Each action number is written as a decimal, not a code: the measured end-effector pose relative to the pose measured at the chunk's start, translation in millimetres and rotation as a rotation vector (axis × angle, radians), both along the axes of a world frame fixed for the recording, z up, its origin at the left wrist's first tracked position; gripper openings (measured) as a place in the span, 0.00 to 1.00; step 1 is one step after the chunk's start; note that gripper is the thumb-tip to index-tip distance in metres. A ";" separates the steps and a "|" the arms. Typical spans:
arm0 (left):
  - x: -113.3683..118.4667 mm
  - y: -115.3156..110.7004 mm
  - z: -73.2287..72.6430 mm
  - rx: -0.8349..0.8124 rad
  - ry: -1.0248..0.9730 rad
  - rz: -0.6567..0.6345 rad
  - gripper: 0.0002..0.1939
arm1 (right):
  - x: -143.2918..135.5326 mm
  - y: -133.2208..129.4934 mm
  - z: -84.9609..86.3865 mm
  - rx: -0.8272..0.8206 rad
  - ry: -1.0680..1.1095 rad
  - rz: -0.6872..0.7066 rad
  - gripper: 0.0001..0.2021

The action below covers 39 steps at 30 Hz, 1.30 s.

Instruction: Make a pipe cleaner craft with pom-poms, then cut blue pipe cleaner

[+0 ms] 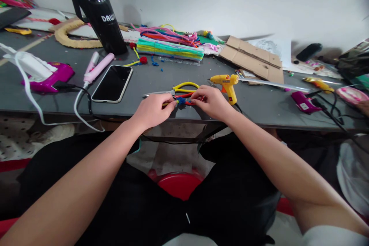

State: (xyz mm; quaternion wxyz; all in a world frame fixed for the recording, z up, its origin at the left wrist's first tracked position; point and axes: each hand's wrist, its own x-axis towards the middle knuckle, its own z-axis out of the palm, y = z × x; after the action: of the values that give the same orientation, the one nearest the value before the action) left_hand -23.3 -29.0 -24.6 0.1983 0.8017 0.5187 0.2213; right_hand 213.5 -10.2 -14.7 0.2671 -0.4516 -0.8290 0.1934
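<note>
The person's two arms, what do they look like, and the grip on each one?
The left grip and right grip wear no gloves. The left forearm and right forearm are bare and slim, with no watch showing. A whitish sleeve shows on the right arm only.

I count two hands of my own, left hand (154, 109) and right hand (211, 102), at the centre of the frame, with one pair of pliers (173, 92) just above. Left of centre I see one phone (113, 83) and, higher, one black bottle (102, 17); right of centre, one yellow glue gun (226, 81). Two magenta plug blocks (305, 102) sit at far left and right.
</note>
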 end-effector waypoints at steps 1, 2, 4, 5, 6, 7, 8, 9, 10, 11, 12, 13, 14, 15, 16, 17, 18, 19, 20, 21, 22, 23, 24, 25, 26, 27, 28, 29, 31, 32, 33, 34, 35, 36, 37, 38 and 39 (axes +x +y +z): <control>0.0 0.2 0.0 -0.001 0.001 -0.001 0.17 | 0.3 -0.2 -0.4 0.007 -0.015 -0.004 0.05; 0.0 0.4 0.1 -0.004 0.001 -0.001 0.17 | 0.7 -0.5 -0.6 0.010 -0.026 -0.009 0.05; 0.3 0.7 0.5 -0.008 0.002 0.000 0.17 | 1.7 -1.2 -0.3 0.019 -0.049 -0.013 0.05; 0.5 0.8 0.7 -0.009 0.002 0.001 0.17 | 2.2 -1.6 0.2 0.025 -0.060 -0.013 0.05; 0.6 0.9 0.9 -0.010 0.004 0.002 0.17 | 2.6 -1.9 0.8 0.032 -0.067 -0.011 0.05; 0.8 0.9 1.1 -0.010 0.005 0.004 0.17 | 2.8 -2.3 1.5 0.035 -0.071 -0.009 0.05; 0.9 0.8 1.2 -0.011 0.007 0.007 0.17 | 2.8 -2.8 2.3 0.036 -0.067 -0.009 0.06; 1.1 0.6 1.4 -0.013 0.008 0.008 0.17 | 2.3 -3.3 3.1 0.033 -0.057 -0.010 0.06; 1.2 0.4 1.6 -0.015 0.009 0.010 0.17 | 1.4 -4.0 4.0 0.027 -0.038 -0.011 0.06; 1.3 0.1 1.7 -0.015 0.009 0.011 0.17 | 0.0 -4.8 4.9 0.018 -0.012 -0.012 0.07; 1.5 -0.1 1.9 -0.015 0.009 0.012 0.17 | -1.8 -5.7 5.8 0.007 0.019 -0.013 0.07; 1.6 -0.3 2.0 -0.014 0.011 0.012 0.17 | -4.0 -6.6 6.5 -0.002 0.052 -0.014 0.07; 1.6 -0.5 2.0 -0.012 0.013 0.014 0.17 | -6.4 -7.5 7.1 -0.010 0.084 -0.014 0.08; 1.7 -0.6 2.0 -0.013 0.017 0.015 0.17 | -8.8 -8.3 7.4 -0.016 0.111 -0.013 0.08; 1.6 -0.5 1.8 -0.013 0.019 0.017 0.17 | -11.1 -8.8 7.4 -0.021 0.130 -0.011 0.07; 1.5 -0.4 1.5 -0.014 0.020 0.017 0.17 | -13.3 -9.2 7.1 -0.026 0.141 -0.007 0.07; 1.4 -0.3 1.2 -0.014 0.020 0.019 0.17 | -15.2 -9.3 6.5 -0.031 0.146 0.000 0.07; 1.3 -0.1 0.9 -0.014 0.018 0.019 0.17 | -16.9 -9.4 5.8 -0.036 0.147 0.007 0.07; 1.2 0.0 0.6 -0.015 0.017 0.020 0.16 | -18.3 -9.3 5.0 -0.040 0.147 0.014 0.07; 1.1 0.1 0.4 -0.016 0.016 0.021 0.16 | -19.5 -9.1 4.2 -0.042 0.148 0.018 0.07; 1.1 0.0 0.2 -0.019 0.016 0.023 0.16 | -20.5 -9.0 3.5 -0.042 0.149 0.019 0.06; 1.1 -0.1 0.2 -0.023 0.017 0.023 0.16 | -21.4 -8.9 2.9 -0.040 0.152 0.018 0.06; 1.1 -0.4 0.2 -0.025 0.017 0.025 0.16 | -22.0 -8.8 2.4 -0.035 0.157 0.015 0.06; 1.2 -0.6 0.3 -0.026 0.016 0.026 0.16 | -22.5 -8.8 2.0 -0.029 0.160 0.011 0.06; 1.4 -0.8 0.4 -0.025 0.014 0.027 0.16 | -22.8 -8.8 1.7 -0.025 0.159 0.008 0.06; 1.5 -1.0 0.5 -0.024 0.012 0.029 0.16 | -23.1 -8.9 1.4 -0.023 0.155 0.005 0.06; 1.7 -1.1 0.6 -0.025 0.010 0.029 0.16 | -23.2 -8.9 1.2 -0.023 0.147 0.000 0.07; 1.8 -1.1 0.7 -0.025 0.007 0.029 0.16 | -23.3 -9.0 1.1 -0.026 0.137 -0.006 0.07; 1.9 -0.8 0.8 -0.027 -0.003 0.023 0.16 | -23.5 -9.2 0.9 -0.031 0.121 -0.023 0.07; 2.0 -0.6 0.8 -0.026 -0.009 0.018 0.16 | -23.6 -9.3 0.8 -0.031 0.119 -0.032 0.07; 2.0 -0.5 0.7 -0.024 -0.015 0.014 0.16 | -23.8 -9.3 0.7 -0.032 0.120 -0.039 0.07; 1.9 -0.4 0.7 -0.022 -0.019 0.010 0.16 | -23.9 -9.2 0.6 -0.033 0.122 -0.043 0.07; 1.9 -0.3 0.5 -0.020 -0.021 0.007 0.16 | -24.0 -9.1 0.4 -0.035 0.123 -0.045 0.07; 1.8 -0.4 0.4 -0.018 -0.021 0.006 0.16 | -24.0 -8.9 0.2 -0.038 0.124 -0.047 0.07; 1.7 -0.5 0.1 -0.017 -0.021 0.005 0.16 | -24.1 -8.6 -0.2 -0.042 0.125 -0.049 0.07; 1.6 -0.6 -0.2 -0.015 -0.022 0.005 0.16 | -24.0 -8.4 -0.6 -0.048 0.127 -0.050 0.07; 1.5 -0.8 -0.7 -0.013 -0.022 0.004 0.16 | -23.9 -8.1 -1.2 -0.053 0.130 -0.052 0.07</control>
State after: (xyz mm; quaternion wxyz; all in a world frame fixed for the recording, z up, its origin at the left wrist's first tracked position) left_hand -21.8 -29.8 -25.3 0.2088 0.7968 0.5194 0.2274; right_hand 189.6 -18.2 -15.9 0.3134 -0.4663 -0.7925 0.2372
